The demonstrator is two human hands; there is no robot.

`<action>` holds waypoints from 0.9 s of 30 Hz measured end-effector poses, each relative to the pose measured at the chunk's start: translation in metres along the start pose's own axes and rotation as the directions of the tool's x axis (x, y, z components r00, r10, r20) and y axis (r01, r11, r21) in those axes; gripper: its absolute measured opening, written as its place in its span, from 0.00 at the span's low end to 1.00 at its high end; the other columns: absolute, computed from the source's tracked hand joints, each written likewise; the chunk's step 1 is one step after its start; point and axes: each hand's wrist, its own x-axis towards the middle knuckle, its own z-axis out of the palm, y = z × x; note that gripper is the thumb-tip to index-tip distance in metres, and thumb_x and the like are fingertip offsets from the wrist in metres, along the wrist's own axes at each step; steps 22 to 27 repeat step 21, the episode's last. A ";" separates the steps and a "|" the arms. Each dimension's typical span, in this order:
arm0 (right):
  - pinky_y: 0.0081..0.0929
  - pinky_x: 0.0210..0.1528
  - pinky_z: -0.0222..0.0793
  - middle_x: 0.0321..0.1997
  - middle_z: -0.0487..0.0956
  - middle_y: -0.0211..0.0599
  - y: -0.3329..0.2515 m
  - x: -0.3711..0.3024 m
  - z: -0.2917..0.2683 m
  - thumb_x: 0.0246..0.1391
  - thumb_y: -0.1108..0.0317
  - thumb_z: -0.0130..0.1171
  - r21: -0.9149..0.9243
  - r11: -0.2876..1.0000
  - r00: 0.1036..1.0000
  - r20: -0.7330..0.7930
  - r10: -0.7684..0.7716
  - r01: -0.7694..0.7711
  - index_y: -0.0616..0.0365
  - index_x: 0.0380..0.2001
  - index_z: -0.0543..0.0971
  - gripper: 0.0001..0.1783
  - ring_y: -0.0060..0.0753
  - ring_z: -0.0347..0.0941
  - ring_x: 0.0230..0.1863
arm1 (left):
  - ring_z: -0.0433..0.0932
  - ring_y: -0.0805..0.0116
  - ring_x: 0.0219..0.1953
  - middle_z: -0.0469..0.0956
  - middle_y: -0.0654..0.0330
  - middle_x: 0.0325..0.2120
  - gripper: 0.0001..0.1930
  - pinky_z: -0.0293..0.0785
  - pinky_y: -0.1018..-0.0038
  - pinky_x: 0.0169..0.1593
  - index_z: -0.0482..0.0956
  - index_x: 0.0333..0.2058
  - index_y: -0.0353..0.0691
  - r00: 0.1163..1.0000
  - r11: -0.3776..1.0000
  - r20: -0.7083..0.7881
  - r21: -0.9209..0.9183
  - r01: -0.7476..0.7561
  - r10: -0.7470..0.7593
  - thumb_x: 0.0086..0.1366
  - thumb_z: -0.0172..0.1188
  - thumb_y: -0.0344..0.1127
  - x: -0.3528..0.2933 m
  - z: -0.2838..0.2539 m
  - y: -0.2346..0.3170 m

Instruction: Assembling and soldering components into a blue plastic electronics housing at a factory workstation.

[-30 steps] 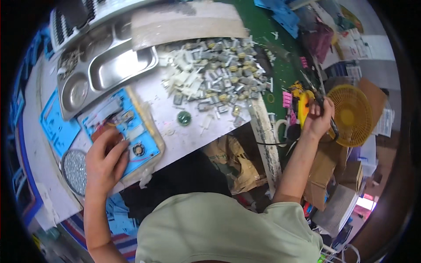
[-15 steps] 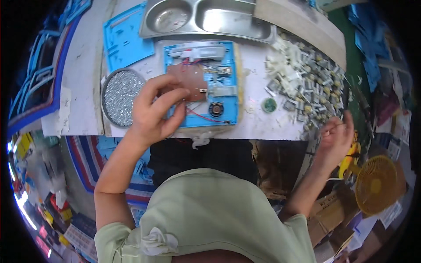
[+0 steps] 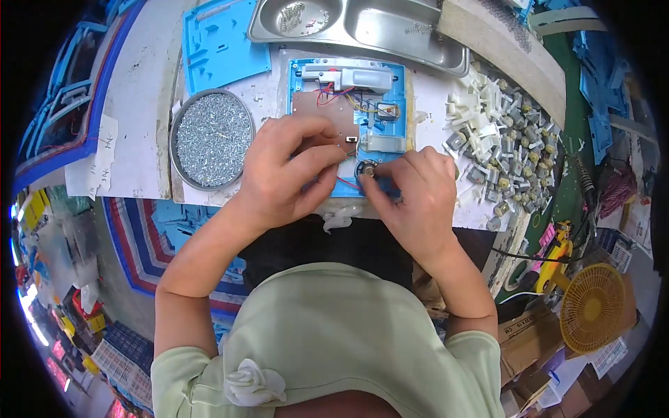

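Note:
A blue plastic housing (image 3: 401, 132) lies face up in front of me, with a brown circuit board (image 3: 324, 108), thin coloured wires and white plastic parts in it. My left hand (image 3: 286, 167) is over the board's lower left part, fingertips pinched near its edge by a small black switch (image 3: 352, 139). What the pinch holds is hidden. At the housing's lower right, my right hand (image 3: 418, 195) is closed, thumb and fingers touching a small round black speaker-like part (image 3: 365, 168). Whether it grips that part or something smaller, I cannot make out. A red wire (image 3: 348, 184) runs below.
Left of the housing stands a round tray (image 3: 174, 153) of small screws. Behind are a blue cover (image 3: 226, 56) and a steel tray (image 3: 418, 59). Small motors and white plastic pieces (image 3: 498, 139) lie heaped at right. A yellow fan (image 3: 592, 306) stands beyond the table.
My right hand has come from the motor heap at the right to the housing's lower right. My left hand stays by the board. The whole view has shifted slightly.

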 end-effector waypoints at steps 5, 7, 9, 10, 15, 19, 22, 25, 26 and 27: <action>0.38 0.36 0.63 0.25 0.76 0.33 0.011 0.021 -0.015 0.45 0.66 0.73 0.140 0.985 0.987 -0.111 0.113 -0.097 0.56 0.25 0.80 0.10 0.41 0.71 0.30 | 0.75 0.63 0.38 0.77 0.60 0.44 0.14 0.69 0.67 0.43 0.83 0.37 0.44 0.999 0.995 -0.019 0.096 -0.035 0.037 0.49 0.69 0.25 0.025 0.007 -0.005; 0.39 0.35 0.65 0.24 0.77 0.35 0.025 0.041 -0.015 0.46 0.65 0.72 0.056 0.994 0.988 -0.119 0.102 -0.096 0.55 0.24 0.80 0.10 0.43 0.72 0.30 | 0.74 0.62 0.40 0.77 0.62 0.43 0.13 0.67 0.65 0.46 0.83 0.36 0.46 0.999 0.988 -0.015 0.151 -0.042 0.045 0.49 0.69 0.28 0.031 0.011 -0.009; 0.41 0.35 0.70 0.24 0.79 0.38 0.034 0.057 -0.010 0.47 0.60 0.71 -0.047 0.994 0.993 -0.070 0.092 -0.095 0.55 0.22 0.81 0.12 0.46 0.74 0.31 | 0.74 0.62 0.41 0.76 0.63 0.43 0.13 0.66 0.64 0.47 0.83 0.36 0.47 0.998 0.980 -0.034 0.194 -0.043 0.051 0.49 0.69 0.29 0.035 0.014 -0.009; 0.41 0.35 0.71 0.24 0.79 0.39 0.033 0.061 -0.012 0.47 0.60 0.70 -0.076 0.990 0.993 -0.030 0.116 -0.118 0.56 0.22 0.81 0.12 0.46 0.75 0.31 | 0.74 0.61 0.41 0.76 0.64 0.42 0.12 0.66 0.64 0.48 0.83 0.35 0.47 0.998 0.976 -0.044 0.215 -0.043 0.054 0.49 0.69 0.29 0.037 0.015 -0.010; 0.43 0.34 0.74 0.24 0.80 0.42 0.025 0.074 -0.017 0.47 0.57 0.69 -0.231 0.964 0.981 0.113 0.159 -0.130 0.57 0.21 0.82 0.15 0.49 0.77 0.32 | 0.73 0.60 0.46 0.77 0.64 0.46 0.13 0.63 0.61 0.53 0.84 0.37 0.48 0.995 0.966 -0.032 0.244 -0.081 0.091 0.49 0.70 0.32 0.036 0.019 -0.014; 0.43 0.35 0.76 0.25 0.82 0.44 0.017 0.078 -0.022 0.47 0.58 0.68 -0.268 0.956 0.972 0.168 0.167 -0.118 0.58 0.21 0.83 0.14 0.49 0.80 0.33 | 0.71 0.58 0.53 0.76 0.63 0.54 0.16 0.60 0.58 0.57 0.85 0.41 0.50 0.994 0.944 0.025 0.311 -0.113 0.111 0.50 0.69 0.35 0.037 0.022 -0.010; 0.41 0.36 0.78 0.27 0.84 0.45 0.019 0.082 -0.028 0.47 0.58 0.68 -0.204 0.955 0.932 0.247 0.265 -0.217 0.59 0.23 0.84 0.14 0.47 0.83 0.36 | 0.69 0.59 0.55 0.74 0.61 0.58 0.18 0.59 0.56 0.58 0.85 0.44 0.51 0.994 0.943 0.066 0.315 -0.108 0.092 0.51 0.69 0.36 0.037 0.022 -0.011; 0.41 0.36 0.78 0.27 0.84 0.45 0.019 0.082 -0.028 0.47 0.58 0.68 -0.204 0.955 0.932 0.247 0.265 -0.217 0.59 0.23 0.84 0.14 0.47 0.83 0.36 | 0.69 0.59 0.55 0.74 0.61 0.58 0.18 0.59 0.56 0.58 0.85 0.44 0.51 0.994 0.943 0.066 0.315 -0.108 0.092 0.51 0.69 0.36 0.037 0.022 -0.011; 0.41 0.36 0.78 0.27 0.84 0.45 0.019 0.082 -0.028 0.47 0.58 0.68 -0.204 0.955 0.932 0.247 0.265 -0.217 0.59 0.23 0.84 0.14 0.47 0.83 0.36 | 0.69 0.59 0.55 0.74 0.61 0.58 0.18 0.59 0.56 0.58 0.85 0.44 0.51 0.994 0.943 0.066 0.315 -0.108 0.092 0.51 0.69 0.36 0.037 0.022 -0.011; 0.41 0.36 0.78 0.27 0.84 0.45 0.019 0.082 -0.028 0.47 0.58 0.68 -0.204 0.955 0.932 0.247 0.265 -0.217 0.59 0.23 0.84 0.14 0.47 0.83 0.36 | 0.69 0.59 0.55 0.74 0.61 0.58 0.18 0.59 0.56 0.58 0.85 0.44 0.51 0.994 0.943 0.066 0.315 -0.108 0.092 0.51 0.69 0.36 0.037 0.022 -0.011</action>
